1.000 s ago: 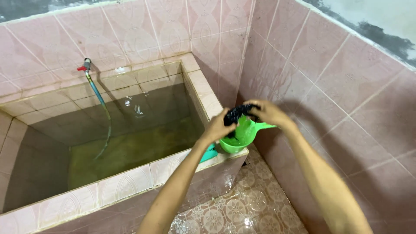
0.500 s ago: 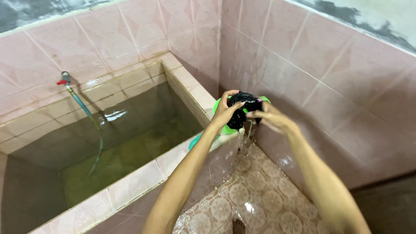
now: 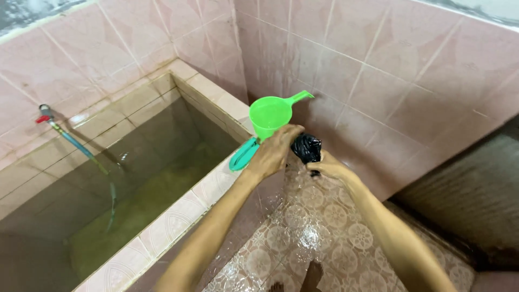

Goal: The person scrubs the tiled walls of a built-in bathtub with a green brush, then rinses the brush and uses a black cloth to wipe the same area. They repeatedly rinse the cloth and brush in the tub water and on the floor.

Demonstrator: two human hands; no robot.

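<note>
Pink tiles lined the water tank, where a blue hose hung from a red tap into greenish water. On the tank's rim lay a teal brush, and just beyond it stood a green dipper. My left hand was curled round the black cloth, gripping it from the tank side. My right hand clutched the same cloth from below, above the wet patterned floor.
</note>
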